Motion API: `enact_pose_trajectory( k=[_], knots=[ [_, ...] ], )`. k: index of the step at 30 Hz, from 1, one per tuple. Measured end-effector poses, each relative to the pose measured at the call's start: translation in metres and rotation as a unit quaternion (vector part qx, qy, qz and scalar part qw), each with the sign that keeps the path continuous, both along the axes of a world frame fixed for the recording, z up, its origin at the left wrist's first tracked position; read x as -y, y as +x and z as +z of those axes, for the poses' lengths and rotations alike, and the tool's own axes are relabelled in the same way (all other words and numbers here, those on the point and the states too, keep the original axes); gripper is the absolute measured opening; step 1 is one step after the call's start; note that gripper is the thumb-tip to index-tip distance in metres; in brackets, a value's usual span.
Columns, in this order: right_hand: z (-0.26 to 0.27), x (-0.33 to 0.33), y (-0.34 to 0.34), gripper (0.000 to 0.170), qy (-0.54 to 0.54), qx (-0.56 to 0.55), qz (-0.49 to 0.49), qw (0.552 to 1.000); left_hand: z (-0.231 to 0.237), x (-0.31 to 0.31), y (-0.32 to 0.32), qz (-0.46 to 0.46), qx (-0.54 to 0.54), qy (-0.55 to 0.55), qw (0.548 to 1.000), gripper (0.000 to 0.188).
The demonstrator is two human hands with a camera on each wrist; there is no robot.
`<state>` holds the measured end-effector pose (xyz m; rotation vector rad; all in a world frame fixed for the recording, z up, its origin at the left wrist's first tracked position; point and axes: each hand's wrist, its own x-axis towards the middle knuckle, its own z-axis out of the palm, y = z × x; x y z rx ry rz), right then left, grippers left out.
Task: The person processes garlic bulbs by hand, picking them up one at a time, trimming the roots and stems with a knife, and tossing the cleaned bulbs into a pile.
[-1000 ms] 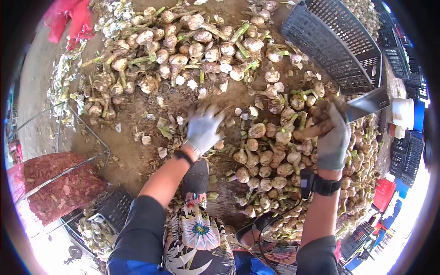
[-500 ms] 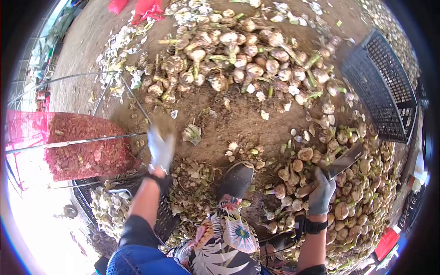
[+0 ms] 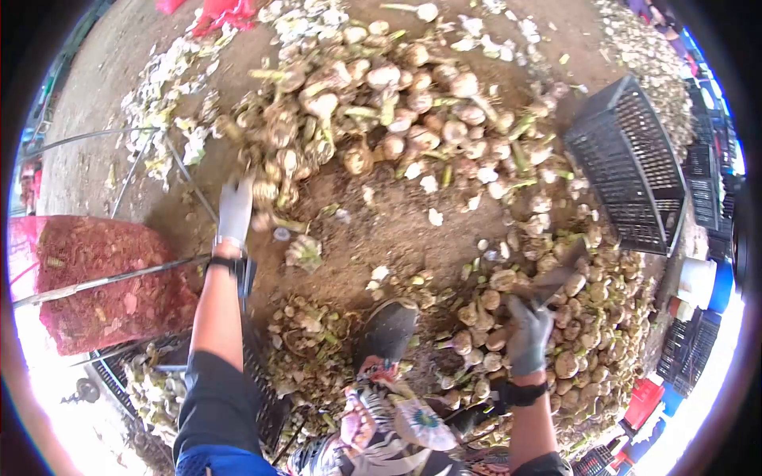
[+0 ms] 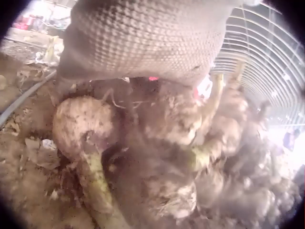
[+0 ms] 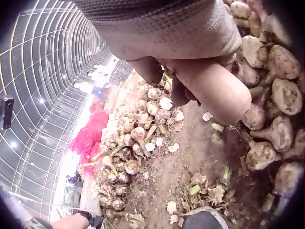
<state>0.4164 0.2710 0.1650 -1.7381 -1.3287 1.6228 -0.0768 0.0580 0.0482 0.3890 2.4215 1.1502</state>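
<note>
The gloved right hand [image 3: 527,337] is clenched round a broad-bladed knife [image 3: 562,279] over the near-right pile of garlic bulbs [image 3: 567,365]. The gloved left hand [image 3: 235,213] is at the left end of the far heap of stemmed bulbs [image 3: 425,138]; whether it grasps one cannot be told.

In our head view, the gloved left hand [image 3: 236,210], slightly blurred, is at the left end of a heap of garlic [image 3: 397,103]. Our gloved right hand [image 3: 528,337] grips a knife [image 3: 562,279] above a second pile of bulbs [image 3: 587,341]. We see a red net bag [image 3: 111,246] at left and a black crate [image 3: 627,166] beyond the knife.
</note>
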Motion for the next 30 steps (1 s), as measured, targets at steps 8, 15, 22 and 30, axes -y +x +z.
enact_pose_trajectory(
  k=[8,15,22,30],
  knots=[
    [-0.025,0.04,-0.023,0.024,-0.048,-0.063,0.001,0.997,0.034,0.013,0.154,-0.147,-0.213,-0.193,0.946,0.085],
    [-0.025,0.066,0.014,0.025,-0.108,-0.087,-0.051,0.989,0.035,0.013,0.155,-0.159,-0.141,-0.276,0.937,0.065],
    [-0.027,0.092,-0.01,0.034,-0.067,-0.162,0.031,0.984,0.039,-0.004,0.235,-0.116,0.104,0.095,0.983,0.029],
    [-0.021,0.059,-0.02,0.026,-0.075,-0.229,-0.056,0.969,0.117,-0.066,0.308,-0.458,-0.139,-0.048,0.876,0.068]
  ],
)
